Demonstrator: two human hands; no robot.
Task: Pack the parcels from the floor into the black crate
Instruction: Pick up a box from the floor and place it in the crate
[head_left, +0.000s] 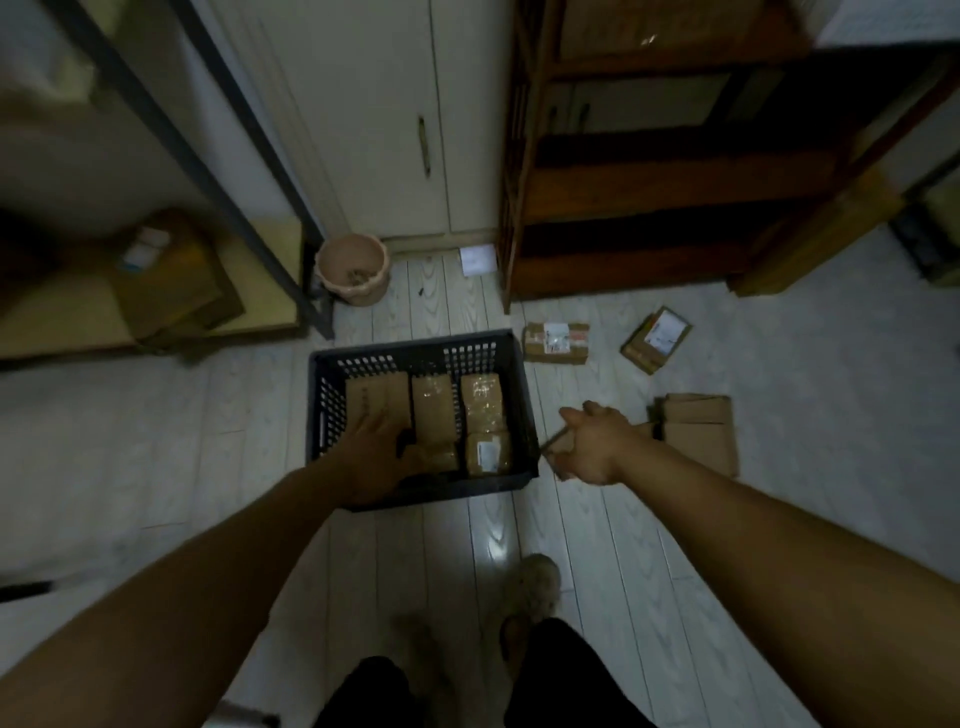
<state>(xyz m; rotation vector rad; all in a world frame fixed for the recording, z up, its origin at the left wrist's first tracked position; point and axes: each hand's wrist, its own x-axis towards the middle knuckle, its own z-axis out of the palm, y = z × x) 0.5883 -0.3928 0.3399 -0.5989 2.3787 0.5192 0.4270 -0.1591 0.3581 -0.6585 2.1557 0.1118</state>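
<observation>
Now crate (415, 349) holds four parcels (434, 415), three outside; left hand (382, 457) fingers flat, right hand (592, 441) fingers unclear.

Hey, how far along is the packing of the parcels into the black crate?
Well under way. Done: packed parcels stand side by side in the black crate. In hand: the left hand rests on the leftmost parcel inside; whether the right hand holds anything is unclear. Left: a labelled parcel, a tilted parcel and flat brown boxes lie on the floor right of the crate.
</observation>
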